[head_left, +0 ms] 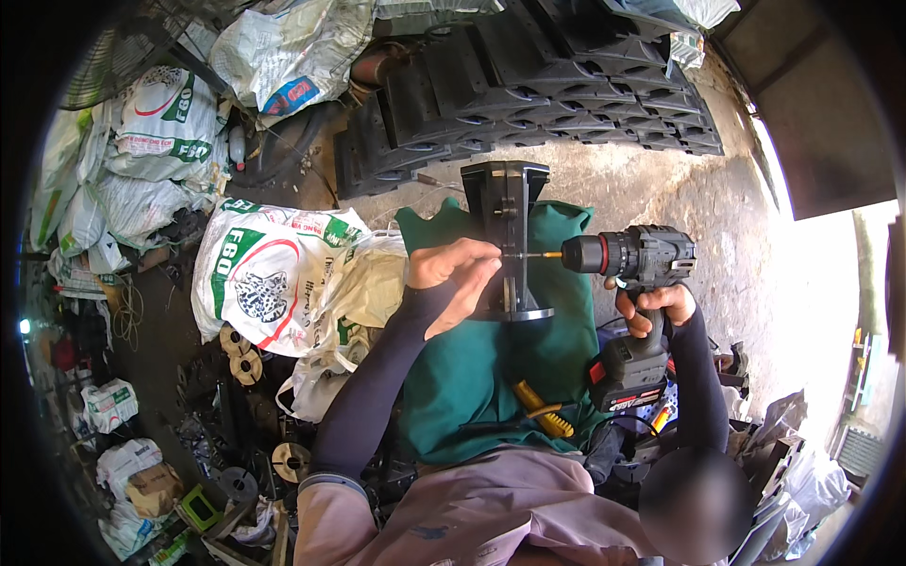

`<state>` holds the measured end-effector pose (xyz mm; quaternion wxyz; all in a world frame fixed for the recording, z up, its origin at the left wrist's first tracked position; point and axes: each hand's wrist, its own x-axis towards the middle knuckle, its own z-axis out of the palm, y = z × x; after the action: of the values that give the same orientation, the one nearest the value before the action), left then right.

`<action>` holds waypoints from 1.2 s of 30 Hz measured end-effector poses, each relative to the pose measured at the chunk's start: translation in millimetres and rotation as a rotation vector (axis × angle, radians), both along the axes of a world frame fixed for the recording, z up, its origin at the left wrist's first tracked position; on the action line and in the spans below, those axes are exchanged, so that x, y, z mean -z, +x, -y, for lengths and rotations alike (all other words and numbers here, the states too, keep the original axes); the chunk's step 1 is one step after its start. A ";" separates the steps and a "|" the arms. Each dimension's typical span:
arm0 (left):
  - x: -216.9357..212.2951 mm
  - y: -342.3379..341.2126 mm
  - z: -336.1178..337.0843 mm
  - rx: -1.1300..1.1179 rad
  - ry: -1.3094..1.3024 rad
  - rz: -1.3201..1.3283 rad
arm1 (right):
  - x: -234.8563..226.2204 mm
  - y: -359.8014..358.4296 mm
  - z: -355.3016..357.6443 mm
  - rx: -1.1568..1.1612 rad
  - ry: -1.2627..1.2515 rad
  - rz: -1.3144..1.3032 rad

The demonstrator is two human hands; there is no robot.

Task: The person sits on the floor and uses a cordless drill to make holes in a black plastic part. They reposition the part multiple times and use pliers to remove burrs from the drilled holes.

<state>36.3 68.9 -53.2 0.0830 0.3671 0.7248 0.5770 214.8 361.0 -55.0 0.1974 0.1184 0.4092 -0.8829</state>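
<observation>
A black cordless drill (651, 251) with a red ring behind its chuck lies level in my right hand (665, 304), whose fingers wrap its grip. The thin gold-coloured bit (549, 255) points left at a black box-like part (514, 198) standing over my lap. My left hand (455, 275) is closed in a pinch at the near face of that part, in line with the bit. Whatever small thing the fingertips hold is hidden. A green cloth (448, 377) covers my legs under the part.
Stacked black moulded parts (528, 94) fill the far side. White printed sacks (260, 274) lie at the left, with spools (291, 461) nearer. On my lap rests a yellow-handled tool (545, 413). Clutter and plastic bags (813, 486) sit at the lower right.
</observation>
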 end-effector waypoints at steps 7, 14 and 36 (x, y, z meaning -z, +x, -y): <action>0.6 -0.6 1.7 -0.020 -0.003 -0.047 | -8.8 -3.7 5.1 0.019 0.059 0.015; 6.0 -0.1 1.8 -0.021 0.082 -0.092 | -12.2 -8.6 6.0 -0.016 0.052 -0.004; 13.2 -19.8 -59.1 -0.480 0.161 0.405 | -19.3 -8.1 13.0 0.004 0.136 0.027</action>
<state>16.5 127.9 -66.3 0.0577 0.0690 0.7116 0.6968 206.7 348.0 -35.7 0.1928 0.1442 0.4653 -0.8518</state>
